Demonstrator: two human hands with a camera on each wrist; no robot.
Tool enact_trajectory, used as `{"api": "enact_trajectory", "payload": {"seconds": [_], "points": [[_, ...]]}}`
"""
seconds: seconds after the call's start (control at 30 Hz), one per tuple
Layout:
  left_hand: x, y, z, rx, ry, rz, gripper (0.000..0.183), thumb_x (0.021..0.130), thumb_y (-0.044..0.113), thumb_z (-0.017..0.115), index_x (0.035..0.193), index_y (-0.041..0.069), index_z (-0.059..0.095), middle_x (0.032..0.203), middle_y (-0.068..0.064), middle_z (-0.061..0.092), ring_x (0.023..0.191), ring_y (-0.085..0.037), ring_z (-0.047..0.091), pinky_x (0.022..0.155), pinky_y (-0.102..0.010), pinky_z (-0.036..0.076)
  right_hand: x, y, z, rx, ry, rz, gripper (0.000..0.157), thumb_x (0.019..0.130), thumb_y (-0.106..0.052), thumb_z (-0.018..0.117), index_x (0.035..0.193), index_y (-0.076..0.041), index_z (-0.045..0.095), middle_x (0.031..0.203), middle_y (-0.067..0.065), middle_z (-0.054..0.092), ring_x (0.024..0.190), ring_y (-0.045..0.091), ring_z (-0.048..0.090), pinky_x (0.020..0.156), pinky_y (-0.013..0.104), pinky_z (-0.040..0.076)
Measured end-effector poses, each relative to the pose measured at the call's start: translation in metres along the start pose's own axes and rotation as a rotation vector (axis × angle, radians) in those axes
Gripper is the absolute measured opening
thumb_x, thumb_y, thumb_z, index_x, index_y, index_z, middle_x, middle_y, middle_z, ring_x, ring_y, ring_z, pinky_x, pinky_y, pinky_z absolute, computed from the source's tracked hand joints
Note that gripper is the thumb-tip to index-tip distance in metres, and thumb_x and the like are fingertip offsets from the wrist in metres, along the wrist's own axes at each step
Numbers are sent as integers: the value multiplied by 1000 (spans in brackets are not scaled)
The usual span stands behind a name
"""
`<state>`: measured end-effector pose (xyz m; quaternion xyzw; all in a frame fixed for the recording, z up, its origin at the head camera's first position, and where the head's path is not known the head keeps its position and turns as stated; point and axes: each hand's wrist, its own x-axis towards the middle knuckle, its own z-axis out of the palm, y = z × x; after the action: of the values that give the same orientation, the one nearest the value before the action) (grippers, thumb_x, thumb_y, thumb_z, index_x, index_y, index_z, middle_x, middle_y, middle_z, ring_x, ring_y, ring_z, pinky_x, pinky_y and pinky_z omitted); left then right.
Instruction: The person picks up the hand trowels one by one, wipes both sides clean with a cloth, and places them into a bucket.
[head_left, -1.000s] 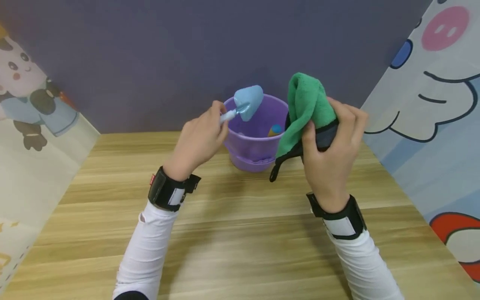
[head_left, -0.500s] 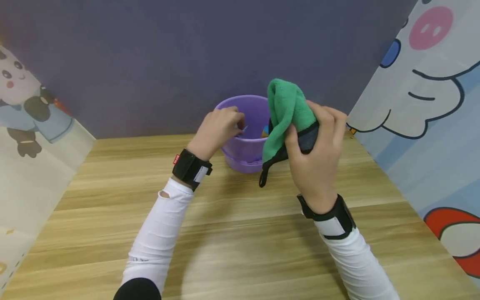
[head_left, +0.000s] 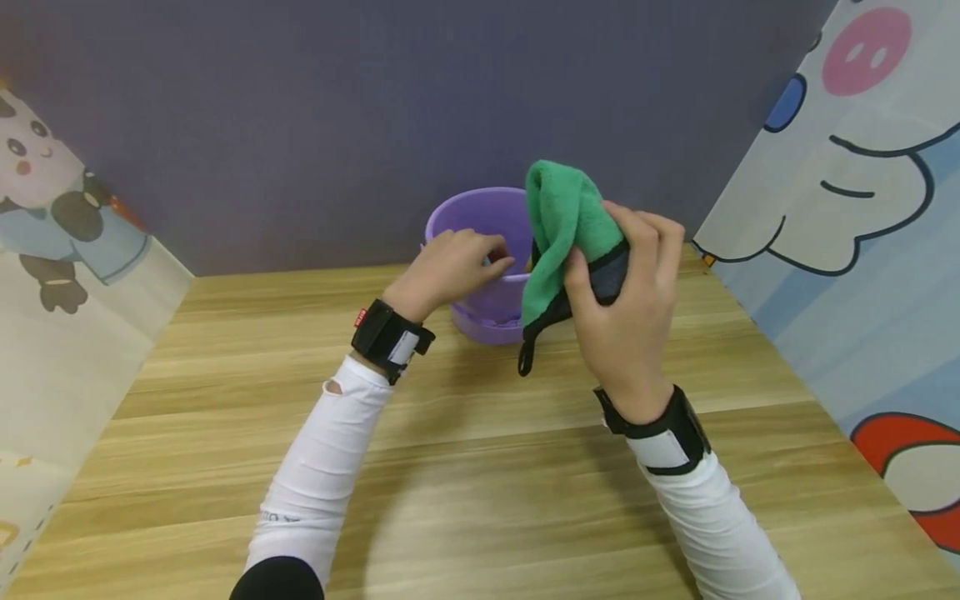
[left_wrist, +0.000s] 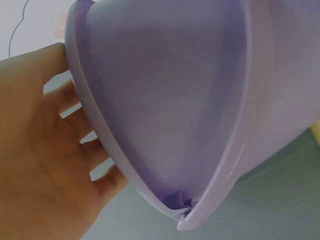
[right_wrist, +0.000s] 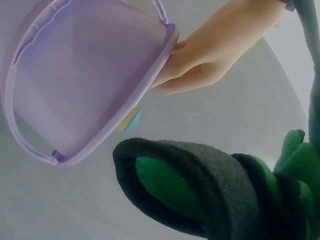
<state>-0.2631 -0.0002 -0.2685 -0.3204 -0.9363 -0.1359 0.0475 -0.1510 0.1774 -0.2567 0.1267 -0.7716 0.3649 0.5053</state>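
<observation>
A purple bucket (head_left: 487, 321) stands on the table against the dark back panel. My left hand (head_left: 453, 265) reaches over its near left rim with the fingers inside. In the left wrist view the left hand (left_wrist: 55, 145) has gaps between its fingers, and the tips are hidden behind the rim. The blue toy shovel is hidden there, so I cannot tell if the fingers hold it. My right hand (head_left: 630, 300) grips a folded green and grey towel (head_left: 562, 221) with a dark edge and a hanging loop, raised beside the bucket's right rim.
A small yellow and blue thing (right_wrist: 131, 120) shows at the bucket's rim in the right wrist view. The wood-grain table (head_left: 480, 500) runs between cartoon-printed walls on the left and right. The dark panel (head_left: 337, 125) closes off the back.
My left hand has gone from holding the blue toy shovel above the bucket to reaching inside it, and the shovel has dropped out of sight. The right hand with the towel has shifted slightly left.
</observation>
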Motion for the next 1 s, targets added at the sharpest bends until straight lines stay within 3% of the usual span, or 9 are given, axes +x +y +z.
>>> {"api": "enact_trajectory", "payload": {"seconds": [0.23,0.37,0.5,0.7,0.83,1.0], "points": [[-5,3,1,-38,2,0,29,99,35,49,111,17,68,86,2,66,67,-13,57,61,-30,47,16,21,-11,-48,24,138,43,88,-24,62,123,1,59,115,30,49,102,32,48,86,49,42],[-7,1,3,-38,13,5,30,100,35,47,108,16,68,83,2,64,66,-13,55,59,-28,44,25,53,-14,-118,-7,268,44,92,-32,58,126,-4,58,121,22,47,100,31,48,89,48,43],[-9,0,5,-29,23,15,31,101,35,44,105,15,68,81,1,62,67,-14,55,60,-29,44,24,93,-13,-208,-92,394,52,93,-44,51,131,-9,55,127,20,44,98,33,48,86,47,43],[-12,1,8,-11,37,18,30,102,33,43,99,14,67,79,0,62,69,-15,55,64,-33,48,6,143,1,-367,-346,538,62,95,-47,44,138,-1,46,134,27,41,99,43,55,79,58,51],[-13,2,10,15,47,21,32,102,33,42,102,13,66,84,-1,66,75,-17,57,69,-38,52,-13,169,16,-452,-552,539,64,94,-41,47,136,6,45,133,35,40,97,52,55,74,65,52],[-14,5,16,35,66,45,33,103,31,39,108,12,65,93,-2,69,86,-19,58,79,-40,52,-32,183,19,-563,-761,519,64,93,-37,51,134,11,43,129,41,40,97,57,54,71,68,51]]}}
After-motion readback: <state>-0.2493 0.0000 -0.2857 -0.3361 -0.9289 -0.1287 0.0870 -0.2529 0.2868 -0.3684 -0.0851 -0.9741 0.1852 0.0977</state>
